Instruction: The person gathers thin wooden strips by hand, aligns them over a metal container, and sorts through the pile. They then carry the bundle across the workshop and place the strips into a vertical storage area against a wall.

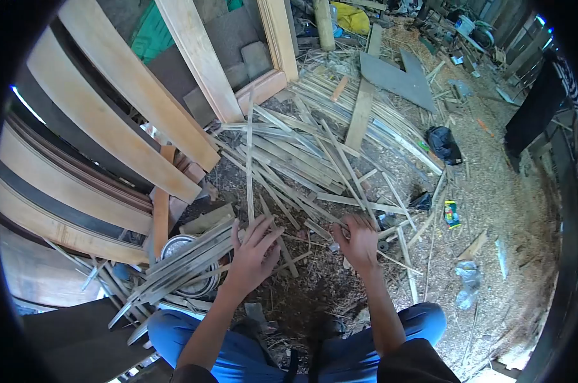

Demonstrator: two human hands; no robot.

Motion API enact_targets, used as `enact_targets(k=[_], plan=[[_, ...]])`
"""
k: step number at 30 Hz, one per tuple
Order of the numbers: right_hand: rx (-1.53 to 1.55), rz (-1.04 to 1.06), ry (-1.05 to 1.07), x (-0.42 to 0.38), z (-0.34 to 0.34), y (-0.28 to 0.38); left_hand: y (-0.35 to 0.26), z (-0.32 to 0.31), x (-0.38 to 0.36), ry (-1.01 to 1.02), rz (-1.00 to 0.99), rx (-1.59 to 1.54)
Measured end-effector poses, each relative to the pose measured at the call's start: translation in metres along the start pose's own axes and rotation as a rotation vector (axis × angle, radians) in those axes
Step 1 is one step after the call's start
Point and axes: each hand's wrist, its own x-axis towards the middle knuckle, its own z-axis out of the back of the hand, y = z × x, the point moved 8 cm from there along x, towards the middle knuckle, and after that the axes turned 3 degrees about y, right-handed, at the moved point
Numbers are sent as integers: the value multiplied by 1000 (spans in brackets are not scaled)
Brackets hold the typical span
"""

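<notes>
My left hand is held over the litter-covered floor with its fingers spread, right beside a bundle of thin wooden strips. A loose strip passes behind its fingertips, and I see nothing gripped in it. To the right, my right hand has its fingers curled down around the end of a long wooden strip that slants up and left into the pile. The fingertips are partly hidden by the back of the hand. Ahead of both hands lies a loose pile of grey wooden strips.
Wooden door frames and curved panels lean at the left. A round tin sits under the bundle. Around the right side lie a black plastic bag, a bright packet, a clear plastic bag and a grey board.
</notes>
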Motion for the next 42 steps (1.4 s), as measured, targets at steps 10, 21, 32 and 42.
enact_targets(k=[10,21,32,42], plan=[[49,-66,-107,1,27,33,33,49,-9,-333,78,-35],[3,129,-161,20,14,68,85,84,-29,-521,360,-230],[149,264,-57,73,41,56,116,132,-118,-524,536,-108],[325,656,29,58,-34,207,53,168,-153,-377,476,374]])
